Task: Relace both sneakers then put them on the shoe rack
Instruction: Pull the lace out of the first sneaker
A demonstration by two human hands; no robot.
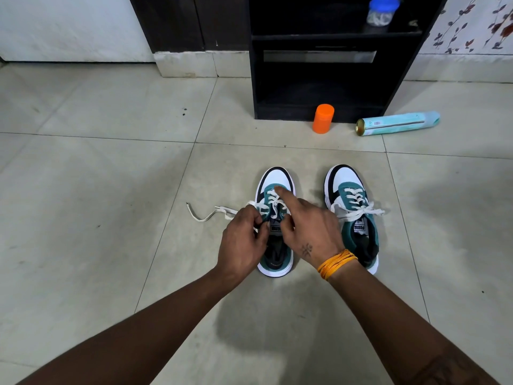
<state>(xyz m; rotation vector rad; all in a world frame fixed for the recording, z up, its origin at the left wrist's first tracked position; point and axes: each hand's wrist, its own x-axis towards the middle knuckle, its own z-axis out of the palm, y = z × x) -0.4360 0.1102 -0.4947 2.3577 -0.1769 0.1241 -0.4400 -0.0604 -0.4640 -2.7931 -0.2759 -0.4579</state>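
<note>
**Halfway through the laces, left sneaker in hand**

So here's where we're at. Our left hand [244, 237] has its fingers curled in, pinching the white lace [211, 215] right by the tongue of the left sneaker [274, 218]. Our right hand [308, 229] sits over the same shoe with the index finger stretched straight out, tip pressing on the crossed laces near the toe end, while the thumb and the other fingers curl in by the tongue; we can't tell if they're actually gripping lace there. An orange thread band [334, 263] is wrapped on that wrist.

One loose end of the lace trails off to the left across the tile floor [97, 190].

The right sneaker [352, 215] stands just beside the first one, toes pointing the same way, laced up with a bow across the top.

Further back is the black shoe rack [322, 79], well apart from both shoes. An orange bottle [323, 118] stands at its foot, a pale blue can [398, 123] lies on its side nearby, and a blue-lidded jar [381, 11] sits on an upper shelf.
</note>
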